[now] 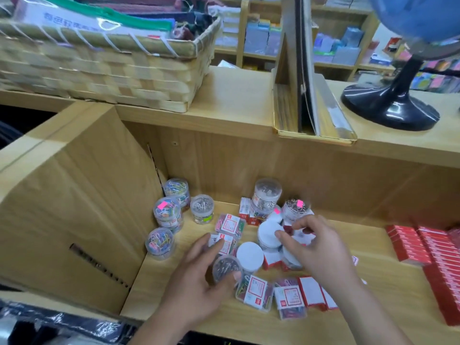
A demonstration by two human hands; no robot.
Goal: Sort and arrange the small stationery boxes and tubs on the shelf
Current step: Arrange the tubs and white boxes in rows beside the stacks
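1. Well left of the left fingers [199, 246], three tubs of coloured clips [167, 212] stand close together. A careless push that way could roll them.
2. The left hand [196, 285] grasps a tub of dark clips [226, 268], fingers curled round it and its lid end tipped up. A loose lid could spill clips onto the shelf [373, 270].
3. Just right of those fingers, a white-lidded tub [249, 253] and flat clip boxes [251, 292] crowd in. Setting the held tub down there could knock them.
4. The right hand [323, 255] curls over the blurred middle pile. I cannot tell whether its fingers [302, 222] pinch anything.
5. Just beyond the right fingers, a tub of silver clips [267, 192] sits on another tub. A nudge may topple it.
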